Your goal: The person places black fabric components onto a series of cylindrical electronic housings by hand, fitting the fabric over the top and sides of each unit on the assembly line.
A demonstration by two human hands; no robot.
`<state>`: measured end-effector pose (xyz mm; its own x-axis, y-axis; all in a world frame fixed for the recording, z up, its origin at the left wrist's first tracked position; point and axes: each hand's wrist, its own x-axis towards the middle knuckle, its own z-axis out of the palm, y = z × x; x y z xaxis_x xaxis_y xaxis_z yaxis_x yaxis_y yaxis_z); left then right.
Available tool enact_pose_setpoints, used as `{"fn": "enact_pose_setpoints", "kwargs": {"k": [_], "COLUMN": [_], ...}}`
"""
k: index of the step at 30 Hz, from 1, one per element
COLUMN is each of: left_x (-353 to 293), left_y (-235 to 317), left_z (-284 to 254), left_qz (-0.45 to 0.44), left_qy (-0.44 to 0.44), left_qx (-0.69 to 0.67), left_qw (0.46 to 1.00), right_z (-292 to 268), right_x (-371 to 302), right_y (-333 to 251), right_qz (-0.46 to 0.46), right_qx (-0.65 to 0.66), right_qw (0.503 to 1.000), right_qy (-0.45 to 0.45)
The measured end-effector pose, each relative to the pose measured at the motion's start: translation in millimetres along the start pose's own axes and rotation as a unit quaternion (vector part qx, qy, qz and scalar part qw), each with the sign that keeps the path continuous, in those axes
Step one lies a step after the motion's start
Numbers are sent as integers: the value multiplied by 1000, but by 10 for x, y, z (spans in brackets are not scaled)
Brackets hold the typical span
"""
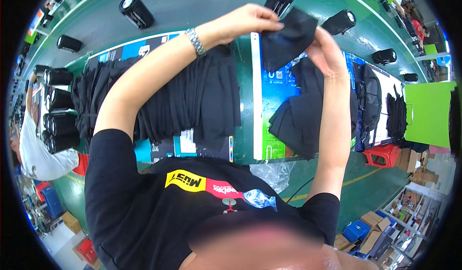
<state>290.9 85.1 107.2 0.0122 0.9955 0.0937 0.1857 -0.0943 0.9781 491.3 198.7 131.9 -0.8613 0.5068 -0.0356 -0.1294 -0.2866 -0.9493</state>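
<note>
A flat black cloth piece [291, 38] is held up between my two hands above the workbench. My left hand [251, 21] pinches its upper left edge; a metal-band watch [195, 42] is on that wrist. My right hand [328, 51] has its fingers closed at the cloth's right edge, partly hidden behind it. Below lies a loose pile of black cloth pieces [301, 118] on a blue and green printed board [265, 101]. Left of that, under my left forearm, a long row of overlapping black cloth strips [211, 97] covers another printed board.
Black cylinders with round light tops, one [136, 11] at left and another [279, 0] behind the cloth, stand along the green bench. More dark cylinders [60, 99] are grouped at left, near a person in a white shirt [41, 150]. A red stool [381, 155] stands at right.
</note>
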Motion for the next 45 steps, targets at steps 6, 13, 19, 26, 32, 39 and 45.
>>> {"fn": "enact_pose_setpoints", "kwargs": {"k": [6,13,19,26,32,39,45], "left_x": [369,1141,1282,972,931,1333,1552], "left_y": [-233,-598,-514,-602,-690,-705,-1538], "left_z": [85,-251,-295,-513,-620,-308,-90], "left_qz": [28,171,32,-118,-291,-91,27], "left_qy": [138,414,287,233,207,189,240], "left_qx": [-107,75,-234,-302,-241,-260,55], "left_qw": [984,891,928,917,902,942,969], "right_z": [-434,-283,-550,-592,-824,-818,-1173], "right_x": [299,1330,1533,1698,1805,1729,1411], "right_y": [-23,126,130,382,511,484,753], "right_qz": [-5,-422,-163,-21,85,44,-33], "right_qx": [-175,-534,-272,-219,-361,-397,-499], "right_qw": [982,663,901,953,907,901,835], "right_qy": [73,311,296,206,199,167,228]}}
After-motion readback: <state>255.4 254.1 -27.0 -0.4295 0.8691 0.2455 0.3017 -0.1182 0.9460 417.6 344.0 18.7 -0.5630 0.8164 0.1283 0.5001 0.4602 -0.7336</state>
